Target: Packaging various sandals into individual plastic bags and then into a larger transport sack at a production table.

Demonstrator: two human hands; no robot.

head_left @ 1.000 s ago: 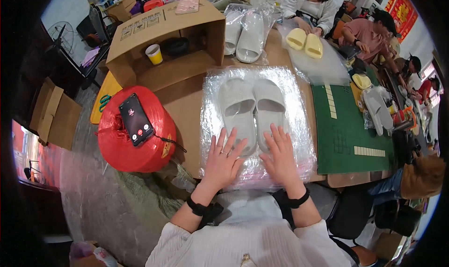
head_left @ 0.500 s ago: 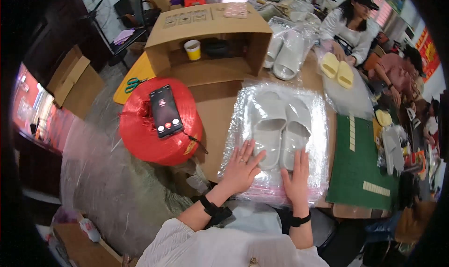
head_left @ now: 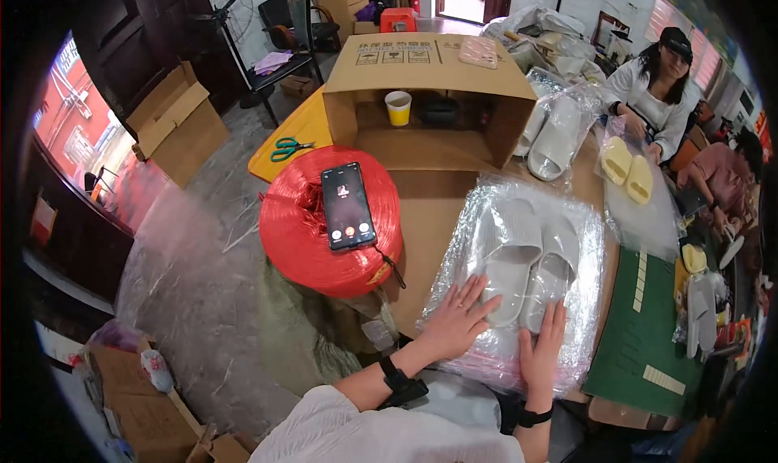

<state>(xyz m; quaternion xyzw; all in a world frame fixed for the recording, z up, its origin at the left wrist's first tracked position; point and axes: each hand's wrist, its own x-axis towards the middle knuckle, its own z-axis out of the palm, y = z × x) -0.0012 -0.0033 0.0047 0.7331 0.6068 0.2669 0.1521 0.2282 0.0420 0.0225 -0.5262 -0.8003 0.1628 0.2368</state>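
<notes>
A pair of light grey slide slippers lies side by side in a clear plastic bag, on top of a stack of such bags. My left hand rests flat on the bag by the near end of the left slipper, fingers spread. Beside the right slipper's near end, my right hand lies flat on the plastic, fingers stretched forward and the thumb apart. Neither hand grips anything. Pinkish strips run along the bags' near edge, partly under my hands.
Left of the bags, a phone lies on a red roll of plastic twine, with green-handled scissors behind. An open cardboard box holds a yellow-and-white cup. A green cutting mat lies right; a co-worker sits beyond yellow slippers.
The view has swung left, so the scene sits lower and further right in the picture. Both hands remain flat on the bagged slippers. The co-worker's head has turned.
</notes>
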